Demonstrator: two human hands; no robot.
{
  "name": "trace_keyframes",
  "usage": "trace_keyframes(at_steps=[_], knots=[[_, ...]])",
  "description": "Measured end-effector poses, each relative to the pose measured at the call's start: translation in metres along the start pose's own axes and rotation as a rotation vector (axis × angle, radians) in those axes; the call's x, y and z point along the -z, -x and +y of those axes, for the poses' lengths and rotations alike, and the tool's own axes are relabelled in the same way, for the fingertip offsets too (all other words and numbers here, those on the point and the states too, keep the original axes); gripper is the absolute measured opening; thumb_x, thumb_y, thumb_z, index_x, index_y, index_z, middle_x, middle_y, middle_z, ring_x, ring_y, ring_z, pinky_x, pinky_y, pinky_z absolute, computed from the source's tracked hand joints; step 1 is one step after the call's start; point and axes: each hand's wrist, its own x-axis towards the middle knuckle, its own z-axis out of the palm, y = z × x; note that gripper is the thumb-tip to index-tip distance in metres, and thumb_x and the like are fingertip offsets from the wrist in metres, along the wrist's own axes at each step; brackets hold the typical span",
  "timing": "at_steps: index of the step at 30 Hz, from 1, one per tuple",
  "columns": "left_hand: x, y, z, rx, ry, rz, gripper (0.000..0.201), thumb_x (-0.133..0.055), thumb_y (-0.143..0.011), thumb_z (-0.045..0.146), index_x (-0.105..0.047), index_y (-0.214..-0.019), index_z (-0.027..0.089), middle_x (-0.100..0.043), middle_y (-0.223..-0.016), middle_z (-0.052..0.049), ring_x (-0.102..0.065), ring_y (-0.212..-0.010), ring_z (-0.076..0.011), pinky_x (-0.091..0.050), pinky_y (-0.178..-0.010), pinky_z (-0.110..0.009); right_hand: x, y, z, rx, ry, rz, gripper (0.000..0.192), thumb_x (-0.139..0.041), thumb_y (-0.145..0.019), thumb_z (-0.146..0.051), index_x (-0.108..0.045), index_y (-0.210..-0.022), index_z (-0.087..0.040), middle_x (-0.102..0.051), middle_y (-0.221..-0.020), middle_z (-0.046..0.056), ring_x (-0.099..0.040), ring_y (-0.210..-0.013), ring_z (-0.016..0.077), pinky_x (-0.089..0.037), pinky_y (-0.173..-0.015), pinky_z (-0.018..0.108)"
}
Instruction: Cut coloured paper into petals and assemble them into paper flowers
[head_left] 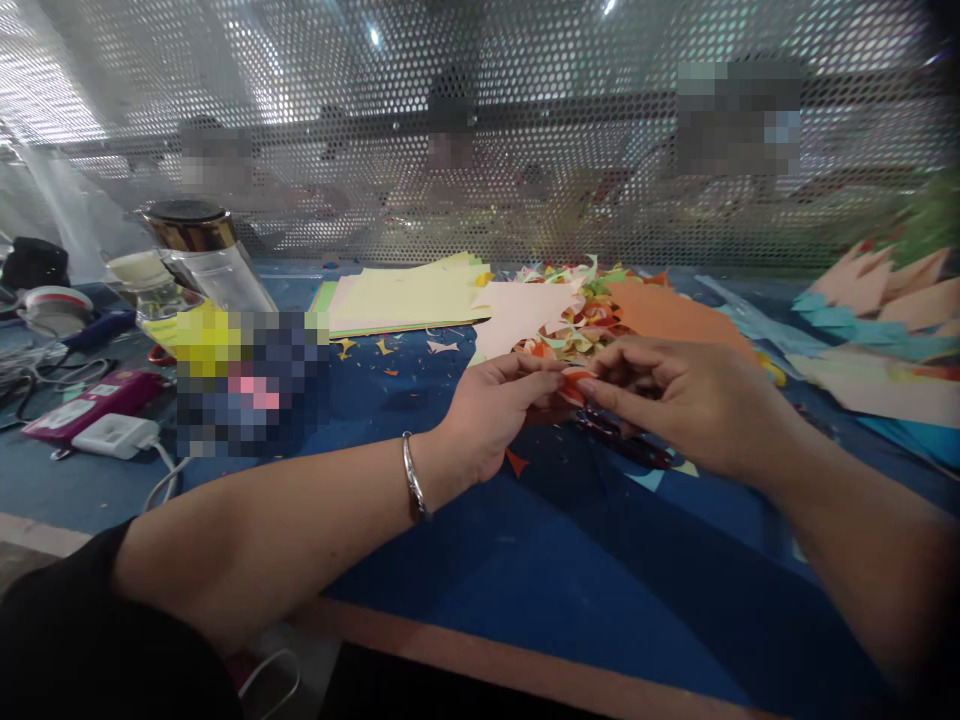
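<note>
Over the blue table, my left hand (502,405) and my right hand (682,400) meet, both pinching a small curved piece of orange paper (576,385) between thumbs and fingers. Part of the piece is hidden by the fingertips. Just behind them lies a heap of curled, multicoloured paper cuttings (577,325). Beneath my right hand rests a dark-handled tool (626,440), perhaps scissors, mostly covered by the hand. A pale pink sheet (517,308) and an orange sheet (675,318) lie on either side of the heap.
A stack of pale yellow sheets (409,295) lies behind my left hand. At left stand a clear bottle (225,270), a white adapter (116,436) and cables. Folded peach and blue paper pieces (885,300) sit at right. A perforated metal screen (525,130) closes off the back; people show behind it.
</note>
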Motion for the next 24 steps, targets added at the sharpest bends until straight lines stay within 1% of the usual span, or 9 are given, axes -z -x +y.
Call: trace_keyframes(at_steps=[3,6,9,11,15,20,24], knots=[[0.0,0.0,-0.001,-0.006,-0.015,0.01,0.013,-0.07,-0.089,0.008,-0.067,-0.078,0.014,-0.064,-0.063,0.001,-0.063,-0.06,-0.0095,-0.057,-0.075,-0.028,0.0,0.0,-0.001,0.015,0.001,0.008,0.049,-0.068,-0.083,-0.072,-0.067,-0.08,-0.023,-0.065,-0.062,0.002,-0.057,-0.051,0.016,-0.046,-0.053,0.032],[-0.001,0.001,-0.001,0.002,0.0,0.025,0.011,-0.071,-0.087,0.008,-0.064,-0.082,0.015,-0.067,-0.066,-0.001,-0.064,-0.061,-0.0104,-0.056,-0.075,-0.028,-0.001,0.0,-0.001,0.024,0.012,0.016,0.046,-0.068,-0.084,-0.07,-0.067,-0.08,-0.024,-0.065,-0.061,0.001,-0.057,-0.05,0.0155,-0.045,-0.051,0.03],[-0.002,0.002,-0.001,0.014,0.015,0.036,0.019,-0.074,-0.083,0.005,-0.06,-0.088,0.017,-0.07,-0.07,-0.001,-0.066,-0.062,-0.011,-0.055,-0.074,-0.028,-0.002,0.0,0.0,0.027,0.034,0.027,0.046,-0.066,-0.084,-0.069,-0.068,-0.081,-0.024,-0.066,-0.063,0.002,-0.058,-0.051,0.0152,-0.045,-0.052,0.03],[-0.002,0.003,-0.001,0.031,0.012,0.05,0.023,-0.073,-0.082,0.002,-0.058,-0.09,0.017,-0.071,-0.07,-0.001,-0.067,-0.061,-0.0112,-0.056,-0.073,-0.028,-0.002,0.0,0.001,0.03,0.06,0.036,0.046,-0.065,-0.085,-0.069,-0.068,-0.081,-0.024,-0.067,-0.066,0.002,-0.059,-0.054,0.0159,-0.046,-0.055,0.031],[-0.003,0.002,-0.001,0.052,0.007,0.071,0.025,-0.069,-0.083,-0.002,-0.055,-0.091,0.017,-0.07,-0.067,-0.001,-0.067,-0.059,-0.0111,-0.056,-0.069,-0.026,-0.002,0.001,-0.001,0.035,0.092,0.039,0.044,-0.064,-0.085,-0.068,-0.068,-0.08,-0.024,-0.065,-0.064,0.003,-0.057,-0.054,0.0177,-0.045,-0.055,0.033],[-0.004,0.002,-0.001,0.043,0.006,0.089,0.025,-0.07,-0.084,-0.002,-0.055,-0.091,0.017,-0.07,-0.069,-0.001,-0.067,-0.059,-0.0098,-0.055,-0.067,-0.024,-0.001,0.001,-0.007,0.026,0.118,0.028,0.034,-0.065,-0.085,-0.056,-0.068,-0.081,-0.023,-0.067,-0.064,0.003,-0.057,-0.053,0.0166,-0.044,-0.055,0.032],[-0.005,0.002,-0.002,0.031,-0.025,0.111,0.024,-0.07,-0.083,-0.001,-0.054,-0.087,0.017,-0.068,-0.068,0.0,-0.066,-0.06,-0.0103,-0.054,-0.068,-0.025,-0.003,0.002,-0.01,0.021,0.065,0.009,0.034,-0.066,-0.083,-0.057,-0.068,-0.081,-0.023,-0.067,-0.059,0.002,-0.059,-0.05,0.0172,-0.044,-0.051,0.031]])
